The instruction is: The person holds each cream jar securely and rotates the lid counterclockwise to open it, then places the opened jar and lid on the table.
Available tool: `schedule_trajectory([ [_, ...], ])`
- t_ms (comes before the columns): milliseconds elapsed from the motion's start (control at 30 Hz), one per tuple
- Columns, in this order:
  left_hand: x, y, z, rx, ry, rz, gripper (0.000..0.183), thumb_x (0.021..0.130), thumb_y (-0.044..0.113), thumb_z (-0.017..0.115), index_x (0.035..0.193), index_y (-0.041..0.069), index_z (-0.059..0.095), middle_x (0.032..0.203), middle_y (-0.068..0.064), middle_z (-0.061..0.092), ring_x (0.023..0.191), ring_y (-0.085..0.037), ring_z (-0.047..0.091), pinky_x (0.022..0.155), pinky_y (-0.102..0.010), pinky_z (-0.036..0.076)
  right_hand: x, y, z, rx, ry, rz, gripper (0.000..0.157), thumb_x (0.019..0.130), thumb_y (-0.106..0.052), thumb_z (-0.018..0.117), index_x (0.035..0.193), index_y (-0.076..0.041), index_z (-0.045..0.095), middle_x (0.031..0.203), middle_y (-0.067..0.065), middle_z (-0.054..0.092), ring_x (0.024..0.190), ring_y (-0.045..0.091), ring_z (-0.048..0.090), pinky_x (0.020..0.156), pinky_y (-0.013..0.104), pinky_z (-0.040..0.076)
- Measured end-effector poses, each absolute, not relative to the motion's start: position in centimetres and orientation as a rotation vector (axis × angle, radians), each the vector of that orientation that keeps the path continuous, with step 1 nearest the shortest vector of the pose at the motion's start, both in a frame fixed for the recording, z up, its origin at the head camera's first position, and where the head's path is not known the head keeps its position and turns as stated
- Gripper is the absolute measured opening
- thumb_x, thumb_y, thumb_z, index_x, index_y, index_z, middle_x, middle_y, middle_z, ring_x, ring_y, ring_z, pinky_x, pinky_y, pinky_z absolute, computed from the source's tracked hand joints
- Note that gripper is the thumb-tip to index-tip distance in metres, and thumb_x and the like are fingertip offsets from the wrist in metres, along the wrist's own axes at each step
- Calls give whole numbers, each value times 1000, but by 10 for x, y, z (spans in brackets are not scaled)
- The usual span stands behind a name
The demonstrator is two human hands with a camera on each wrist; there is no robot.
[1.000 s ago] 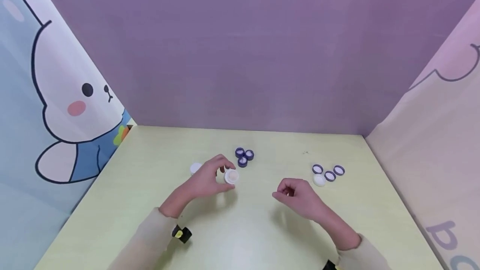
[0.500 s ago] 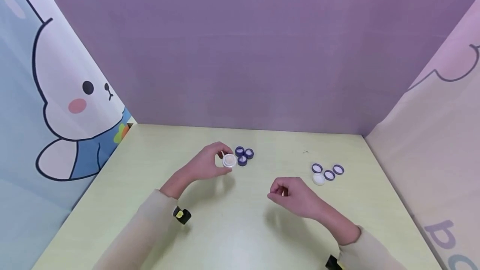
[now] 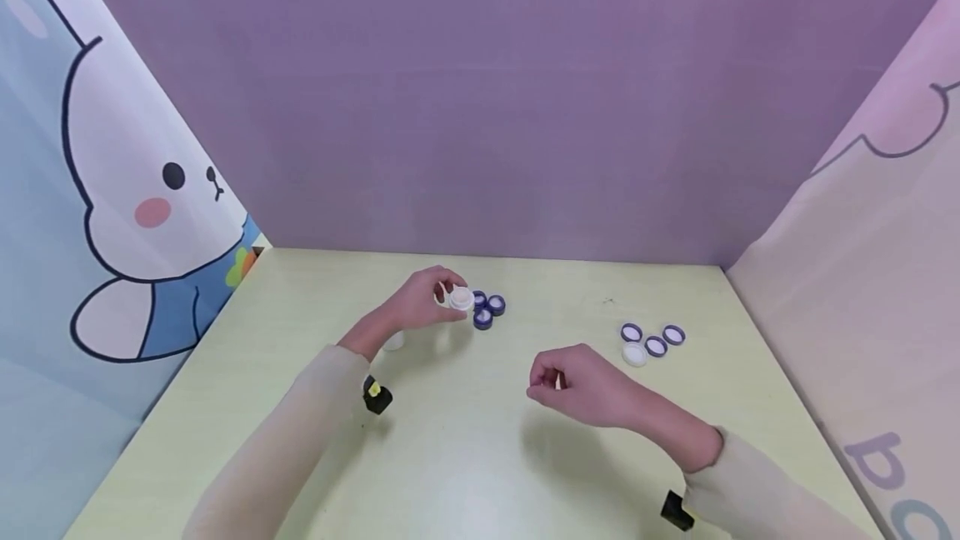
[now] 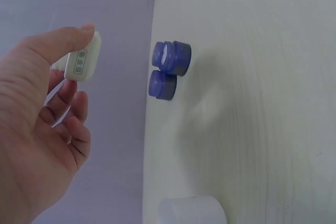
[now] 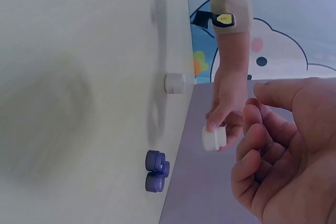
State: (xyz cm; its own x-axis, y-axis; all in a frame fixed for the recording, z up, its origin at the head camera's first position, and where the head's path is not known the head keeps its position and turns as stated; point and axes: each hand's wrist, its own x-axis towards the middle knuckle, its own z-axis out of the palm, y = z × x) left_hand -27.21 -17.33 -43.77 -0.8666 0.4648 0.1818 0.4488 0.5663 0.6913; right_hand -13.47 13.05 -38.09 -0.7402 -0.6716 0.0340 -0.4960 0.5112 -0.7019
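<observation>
A small white jar [image 3: 462,298] is pinched between the thumb and fingers of my left hand [image 3: 423,300], raised above the table. Raised lettering marks the side of this jar [image 4: 80,62] in the left wrist view. Right beside it in the head view is a tight cluster of three small purple jars [image 3: 483,320]. A second white jar [image 3: 393,342] stands on the table, partly hidden by my left wrist. My right hand [image 3: 581,386] hovers over the table's middle with loosely curled fingers and nothing in them.
Three purple-rimmed lids [image 3: 656,347] and one white lid [image 3: 634,354] lie to the right on the pale table [image 3: 480,457]. A purple cloth [image 3: 480,107] rises at the back edge, with printed cloths at both sides.
My left hand has carried the white jar away from me, up beside the purple jars, uncovering part of the second white jar. My right hand has drifted slightly left.
</observation>
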Motion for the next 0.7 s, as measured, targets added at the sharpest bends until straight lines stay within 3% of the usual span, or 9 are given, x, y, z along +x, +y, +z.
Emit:
schedule_trajectory([
  [233, -288, -172, -453, 673, 2698, 1185, 41, 74, 23, 86, 108, 12, 66, 94, -3, 57, 75, -18, 54, 66, -31, 47, -141, 114, -375, -1078, 2557, -882, 11, 91, -19, 67, 84, -26, 64, 73, -16, 59, 53, 3, 44, 56, 25, 44],
  [700, -296, -173, -473, 549, 2684, 1067, 43, 74, 17, 86, 111, 9, 66, 95, -4, 59, 82, -18, 58, 73, -31, 50, -146, 85, -378, -1201, 2455, -712, 12, 92, -22, 67, 82, -27, 63, 74, -17, 58, 60, 5, 50, 60, 25, 45],
])
